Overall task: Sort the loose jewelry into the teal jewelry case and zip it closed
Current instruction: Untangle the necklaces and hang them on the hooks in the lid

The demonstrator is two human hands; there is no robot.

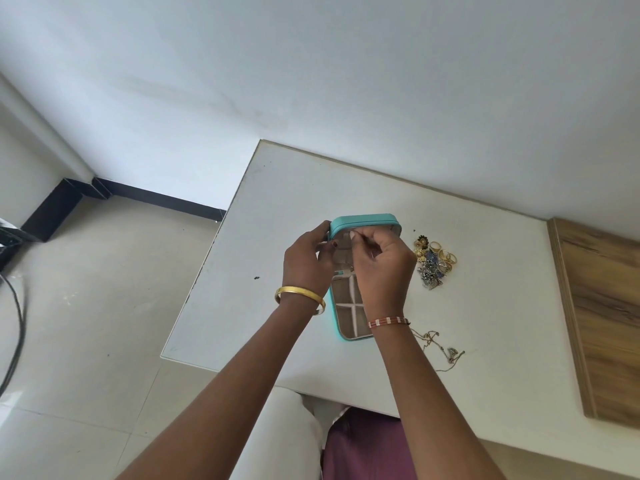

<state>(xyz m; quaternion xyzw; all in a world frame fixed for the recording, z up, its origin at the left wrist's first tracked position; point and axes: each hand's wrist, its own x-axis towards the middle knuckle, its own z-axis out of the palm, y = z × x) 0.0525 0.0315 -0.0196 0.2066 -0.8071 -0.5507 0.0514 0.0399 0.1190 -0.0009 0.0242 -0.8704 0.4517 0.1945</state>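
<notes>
1. The teal jewelry case (pixel 363 221) lies open on the white bench (pixel 485 271), its lid raised at the far end and its divided tray (pixel 349 306) running toward the person, so the long axis points roughly away from the body.
2. The left hand (pixel 306 259) grips the left edge of the raised lid, fingers curled round it with the thumb on the inner face, steadying it upright.
3. The right hand (pixel 379 256) is held in front of the lid's inner panel, fingertips pinched together near the top; it appears to hold something thin, probably a chain or hook, but the item itself is too small to make out.
4. The loose jewelry pile (pixel 434 261), rings, brooches and earrings in gold, blue and silver, sits on the bench just to the right of the case, near the right hand and well clear of the left; the right hand is the natural one to fetch the next piece.
5. A thin chain (pixel 438 349) lies apart, nearer the person, to the right of the tray's near end and just beside the right wrist.
6. Hidden: both hands cover most of the lid's inside and the upper tray, so what is already stowed cannot be judged. A small gold item (pixel 348 268) shows at the hinge. The zip is not discernible.
7. Judgement: sorting is at an early stage, with most pieces still outside the case.
</notes>
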